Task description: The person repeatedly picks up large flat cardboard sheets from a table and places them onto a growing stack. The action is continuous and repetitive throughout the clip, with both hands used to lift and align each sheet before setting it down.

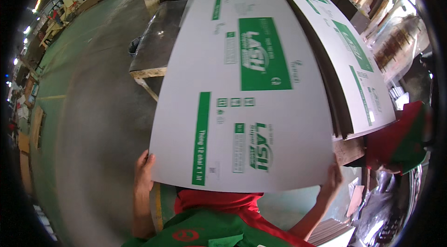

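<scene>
A large flat cardboard sheet [181, 121], white with green printed blocks, stretches away from me between both hands. My left hand [145, 169] grips its near left edge, thumb on the top face and the other fingers mostly hidden. At the near right corner my right hand [331, 178] is closed on the same sheet, its fingers partly behind the board. The sheet's far part lies over a dark metal table [158, 37]. To the right, and apart from my hands, rests a stack of similar printed sheets [344, 88].
Someone in a red and green shirt [396, 147] stands at the right beside the stack. More flat boards [330, 233] lie low at the bottom right. Plastic-wrapped bundles [396, 47] stand at the far right. A worn floor [102, 121] runs along the left.
</scene>
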`<state>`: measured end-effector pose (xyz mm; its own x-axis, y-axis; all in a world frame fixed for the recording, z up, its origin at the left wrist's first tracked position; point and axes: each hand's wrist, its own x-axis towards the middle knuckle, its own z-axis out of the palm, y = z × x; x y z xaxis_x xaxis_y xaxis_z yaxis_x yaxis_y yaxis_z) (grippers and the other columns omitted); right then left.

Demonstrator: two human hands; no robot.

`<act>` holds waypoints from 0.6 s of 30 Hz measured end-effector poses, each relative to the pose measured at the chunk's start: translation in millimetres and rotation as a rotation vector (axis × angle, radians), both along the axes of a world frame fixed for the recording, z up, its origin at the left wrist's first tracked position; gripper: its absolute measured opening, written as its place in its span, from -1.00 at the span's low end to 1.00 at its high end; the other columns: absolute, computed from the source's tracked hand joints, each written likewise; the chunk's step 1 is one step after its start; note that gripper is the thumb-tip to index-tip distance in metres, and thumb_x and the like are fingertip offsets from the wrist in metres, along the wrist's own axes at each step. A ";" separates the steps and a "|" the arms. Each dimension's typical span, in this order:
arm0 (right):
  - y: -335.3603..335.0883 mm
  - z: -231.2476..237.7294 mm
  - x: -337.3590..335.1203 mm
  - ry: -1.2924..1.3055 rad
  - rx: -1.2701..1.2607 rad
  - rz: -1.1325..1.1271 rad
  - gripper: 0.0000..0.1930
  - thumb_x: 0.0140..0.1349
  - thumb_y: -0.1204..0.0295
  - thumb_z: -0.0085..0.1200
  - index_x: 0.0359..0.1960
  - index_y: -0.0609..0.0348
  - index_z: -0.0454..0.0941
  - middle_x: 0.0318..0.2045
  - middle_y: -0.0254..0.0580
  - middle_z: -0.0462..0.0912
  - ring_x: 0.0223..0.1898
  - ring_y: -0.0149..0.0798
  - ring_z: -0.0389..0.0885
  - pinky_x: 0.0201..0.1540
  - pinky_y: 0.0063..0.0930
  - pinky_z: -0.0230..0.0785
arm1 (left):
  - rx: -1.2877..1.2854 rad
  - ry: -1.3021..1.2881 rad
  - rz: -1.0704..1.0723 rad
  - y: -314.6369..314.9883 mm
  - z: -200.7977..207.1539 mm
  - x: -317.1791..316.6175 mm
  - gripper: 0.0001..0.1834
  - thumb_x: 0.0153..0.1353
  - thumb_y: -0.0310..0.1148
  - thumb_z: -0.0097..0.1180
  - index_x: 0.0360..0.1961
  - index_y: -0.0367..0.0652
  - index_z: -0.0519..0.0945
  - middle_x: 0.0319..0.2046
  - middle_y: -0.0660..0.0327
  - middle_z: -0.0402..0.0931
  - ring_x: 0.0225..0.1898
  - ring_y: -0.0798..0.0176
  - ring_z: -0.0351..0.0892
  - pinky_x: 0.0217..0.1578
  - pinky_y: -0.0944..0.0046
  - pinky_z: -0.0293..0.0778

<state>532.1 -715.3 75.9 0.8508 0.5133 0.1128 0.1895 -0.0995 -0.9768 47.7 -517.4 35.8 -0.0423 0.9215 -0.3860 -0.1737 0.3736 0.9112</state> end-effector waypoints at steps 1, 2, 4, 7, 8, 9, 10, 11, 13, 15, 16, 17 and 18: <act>13.9 -9.5 -9.1 0.097 -0.129 0.012 -0.60 0.45 0.43 -0.07 0.26 0.32 0.47 0.05 -0.09 0.64 0.01 -0.35 0.55 0.07 -0.48 0.39 | 0.056 0.014 0.033 -5.0 -5.5 -13.4 -0.49 0.33 -0.32 0.18 0.24 -0.33 0.45 0.07 0.06 0.52 0.07 0.22 0.51 0.10 0.23 0.42; 27.6 -20.9 -16.4 0.087 -0.193 0.118 -0.59 0.44 0.45 -0.05 0.26 0.33 0.46 0.05 -0.08 0.64 0.05 -0.35 0.53 0.14 -0.48 0.34 | 0.118 0.024 0.069 -7.6 -12.0 -26.9 -0.46 0.33 -0.33 0.17 0.28 -0.33 0.42 0.13 0.03 0.49 0.12 0.19 0.49 0.14 0.22 0.40; 51.4 -47.2 -26.4 0.003 -0.215 0.224 -0.58 0.42 0.43 -0.02 0.26 0.33 0.46 0.06 -0.08 0.64 0.07 -0.35 0.51 0.19 -0.48 0.29 | 0.175 0.063 0.091 -5.4 -30.1 -48.6 -0.41 0.35 -0.34 0.14 0.35 -0.33 0.35 0.23 -0.02 0.42 0.22 0.15 0.44 0.21 0.20 0.35; 68.3 -83.7 -33.4 0.102 -0.355 0.290 -0.58 0.41 0.39 0.01 0.27 0.25 0.48 -0.09 -0.21 0.67 -0.10 -0.44 0.53 0.03 -0.54 0.36 | 0.160 0.167 0.035 1.1 -59.9 -66.0 -0.38 0.37 -0.39 0.09 0.41 -0.31 0.27 0.34 -0.05 0.33 0.30 0.13 0.37 0.28 0.21 0.28; 69.0 -93.2 -34.1 0.094 -0.412 0.286 -0.58 0.42 0.39 0.00 0.28 0.22 0.47 -0.04 -0.20 0.65 -0.08 -0.47 0.50 0.06 -0.54 0.33 | 0.163 0.217 0.009 2.6 -67.7 -67.4 -0.38 0.37 -0.40 0.08 0.41 -0.31 0.26 0.36 -0.04 0.30 0.32 0.14 0.35 0.30 0.22 0.25; 68.2 -101.1 -34.1 0.072 -0.470 0.318 -0.57 0.42 0.37 0.00 0.29 0.18 0.48 -0.19 -0.28 0.68 -0.22 -0.50 0.53 -0.10 -0.57 0.41 | 0.171 0.267 -0.036 2.5 -72.4 -68.8 -0.38 0.37 -0.42 0.06 0.42 -0.31 0.25 0.38 -0.04 0.28 0.34 0.14 0.32 0.31 0.23 0.23; 66.3 -107.8 -33.4 0.113 -0.447 0.273 -0.57 0.42 0.35 0.00 0.29 0.17 0.48 -0.29 -0.36 0.61 -0.34 -0.54 0.45 -0.24 -0.59 0.34 | 0.131 0.218 -0.015 1.8 -75.8 -67.0 -0.37 0.37 -0.44 0.04 0.43 -0.33 0.21 0.39 -0.02 0.26 0.38 0.14 0.26 0.34 0.25 0.17; 64.0 -113.5 -32.3 0.190 -0.431 0.265 -0.57 0.42 0.34 0.00 0.29 0.15 0.48 -0.40 -0.44 0.54 -0.46 -0.57 0.38 -0.38 -0.61 0.27 | 0.146 0.119 -0.014 0.3 -76.4 -66.0 -0.36 0.37 -0.45 0.04 0.44 -0.33 0.20 0.39 -0.02 0.26 0.38 0.15 0.25 0.35 0.25 0.16; 60.3 -122.1 -29.4 0.256 -0.394 0.254 -0.57 0.43 0.33 -0.01 0.29 0.12 0.49 -0.54 -0.55 0.39 -0.62 -0.62 0.20 -0.57 -0.62 0.08 | 0.155 -0.041 -0.035 -3.7 -71.9 -60.6 -0.34 0.36 -0.46 0.03 0.45 -0.34 0.17 0.38 -0.01 0.27 0.40 0.16 0.21 0.36 0.25 0.13; 58.7 -127.1 -26.9 0.246 -0.396 0.208 -0.57 0.43 0.33 -0.01 0.29 0.11 0.49 -0.61 -0.62 0.23 -0.70 -0.64 0.00 -0.66 -0.61 -0.14 | 0.157 0.006 -0.054 -6.9 -63.2 -55.5 -0.33 0.37 -0.44 0.03 0.46 -0.33 0.15 0.39 -0.02 0.26 0.40 0.17 0.22 0.36 0.24 0.14; 58.3 -128.3 -25.9 0.233 -0.344 0.257 -0.57 0.43 0.32 0.00 0.29 0.11 0.49 -0.61 -0.62 0.24 -0.69 -0.64 0.01 -0.66 -0.61 -0.12 | 0.202 0.035 -0.063 -7.9 -58.9 -53.5 -0.33 0.38 -0.43 0.03 0.46 -0.33 0.14 0.39 -0.02 0.26 0.39 0.17 0.22 0.36 0.24 0.14; 57.9 -128.5 -25.1 0.233 -0.351 0.252 -0.57 0.42 0.32 0.00 0.29 0.11 0.49 -0.61 -0.62 0.24 -0.69 -0.64 0.03 -0.66 -0.61 -0.10 | 0.180 0.183 -0.094 -7.7 -56.0 -51.7 -0.33 0.39 -0.41 0.02 0.46 -0.33 0.14 0.38 -0.03 0.26 0.38 0.17 0.24 0.34 0.23 0.17; 57.2 -127.7 -24.5 0.260 -0.383 0.266 -0.57 0.42 0.32 0.00 0.29 0.10 0.49 -0.61 -0.62 0.25 -0.69 -0.64 0.04 -0.66 -0.61 -0.08 | 0.201 0.323 -0.128 -7.0 -54.4 -50.6 -0.34 0.40 -0.39 0.02 0.46 -0.33 0.14 0.38 -0.04 0.26 0.37 0.17 0.26 0.33 0.23 0.21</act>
<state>507.6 -658.1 -51.8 0.6606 0.6781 -0.3222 0.0130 -0.4394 -0.8982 -2.9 -524.4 -18.7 -0.0117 0.9831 -0.1828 0.1702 0.1821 0.9684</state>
